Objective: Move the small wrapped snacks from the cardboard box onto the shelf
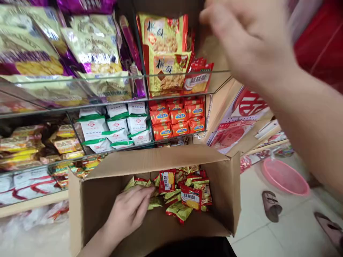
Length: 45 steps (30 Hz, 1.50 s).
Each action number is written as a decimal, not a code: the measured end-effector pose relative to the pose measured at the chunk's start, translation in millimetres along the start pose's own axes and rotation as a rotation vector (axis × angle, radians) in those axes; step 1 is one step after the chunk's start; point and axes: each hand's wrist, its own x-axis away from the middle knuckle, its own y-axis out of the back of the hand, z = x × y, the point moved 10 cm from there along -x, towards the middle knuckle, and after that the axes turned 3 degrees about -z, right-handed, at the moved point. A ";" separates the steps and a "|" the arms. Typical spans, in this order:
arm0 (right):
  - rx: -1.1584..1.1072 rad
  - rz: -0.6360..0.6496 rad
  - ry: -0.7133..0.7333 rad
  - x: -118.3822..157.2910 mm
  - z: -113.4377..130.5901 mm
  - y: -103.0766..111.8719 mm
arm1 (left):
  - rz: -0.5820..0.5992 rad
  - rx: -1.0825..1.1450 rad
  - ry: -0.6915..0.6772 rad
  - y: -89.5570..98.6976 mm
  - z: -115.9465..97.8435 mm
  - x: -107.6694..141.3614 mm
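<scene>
Small snack packets [191, 197] lie loose inside the cardboard box [155, 159], heaped against its far side, some red face up, others yellow.

Left hand [131, 207] reaches inside the box, at the heap's left edge. Fingers bent downward; whether they grip a packet, cannot tell.

Right hand [246, 43] is raised above the box, blurred, near the upper shelf. Fingers look curled, tips partly out of frame; cannot tell if anything is held.

Handling: contents probably crumble, so a light pinch on the sealed ends seems best, without pressing into the heap. Right wrist should stay clear of the clear shelf lip [220, 79], above the box.

Farther out: matching red packets [197, 78] above the box, orange packs [179, 116] just beyond it, pink basin [285, 176] right of it.
</scene>
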 end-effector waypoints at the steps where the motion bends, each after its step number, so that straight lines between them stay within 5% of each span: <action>1: -0.009 -0.002 0.046 23.9 17.2 13.0 | 0.094 0.012 0.076 -24.8 6.0 9.0; 4: -0.107 -0.056 0.002 99.8 40.6 40.4 | 0.324 0.078 0.177 -93.7 7.3 27.2; 8: -0.271 0.351 0.056 195.6 51.5 -10.1 | 0.551 0.190 0.185 -150.7 -1.7 36.2; 13: -0.407 0.546 -0.219 283.9 26.1 -60.9 | 0.534 0.253 0.246 -153.2 6.7 35.0; 16: -0.418 0.699 -0.325 325.9 31.9 -90.1 | 0.454 0.278 0.348 -143.4 18.1 30.9; 21: -0.176 1.012 -0.106 379.5 64.3 -135.0 | 0.405 0.358 0.556 -132.1 36.1 37.9; 24: -0.069 1.001 0.042 390.2 72.0 -143.7 | 0.409 0.457 0.628 -124.0 40.9 46.7; 26: -0.076 0.915 0.014 383.9 68.0 -140.1 | 0.401 0.528 0.661 -118.0 40.9 50.2; 30: -0.313 0.664 -0.489 358.7 30.7 -121.0 | 0.318 0.720 0.730 -114.0 31.5 45.1; 34: -0.562 0.558 -0.962 355.3 7.1 -118.6 | 0.078 0.851 0.825 -109.7 24.3 27.8; 40: -0.498 0.336 -0.953 326.0 -0.8 -106.7 | -0.072 0.774 0.839 -96.5 12.8 4.3; 45: -0.385 0.182 -0.978 316.5 5.2 -87.7 | -0.102 0.573 0.737 -66.2 1.6 -16.5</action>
